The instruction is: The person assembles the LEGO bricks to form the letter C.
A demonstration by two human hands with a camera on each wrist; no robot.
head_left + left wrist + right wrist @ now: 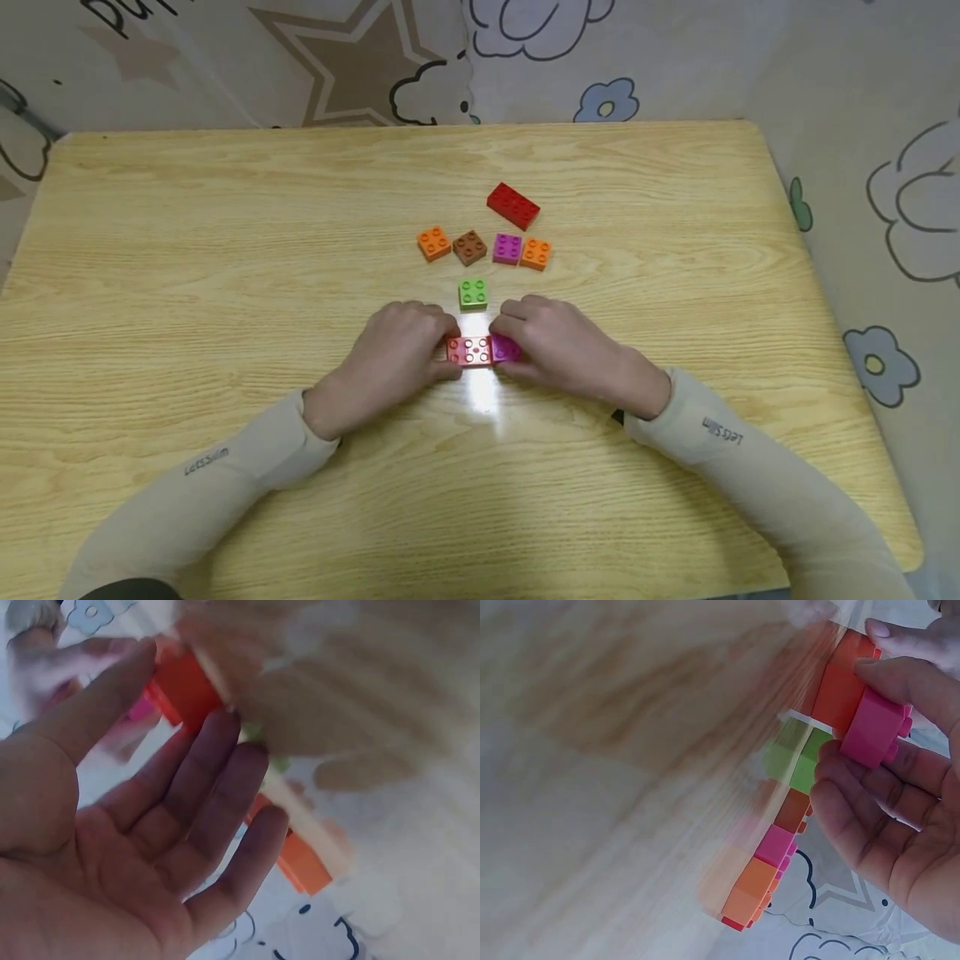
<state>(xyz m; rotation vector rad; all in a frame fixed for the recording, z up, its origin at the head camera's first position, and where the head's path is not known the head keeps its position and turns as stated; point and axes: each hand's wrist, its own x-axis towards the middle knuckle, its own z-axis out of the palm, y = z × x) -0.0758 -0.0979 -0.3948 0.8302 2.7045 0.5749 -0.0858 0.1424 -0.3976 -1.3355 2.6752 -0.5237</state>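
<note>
A red brick with glare on its studs lies crosswise on the table in front of the person. My left hand pinches its left end between thumb and fingers. At the red brick's right end is a magenta brick, pinched by my right hand. In the right wrist view the magenta brick stands higher than the red brick and overlaps its end. Just beyond them is a light green brick. The left wrist view shows the red brick between thumb and fingertips.
Farther back stand an orange brick, a brown brick, another magenta brick and a second orange brick. Behind them lies a longer red brick. The wooden table meets patterned walls at the back and right.
</note>
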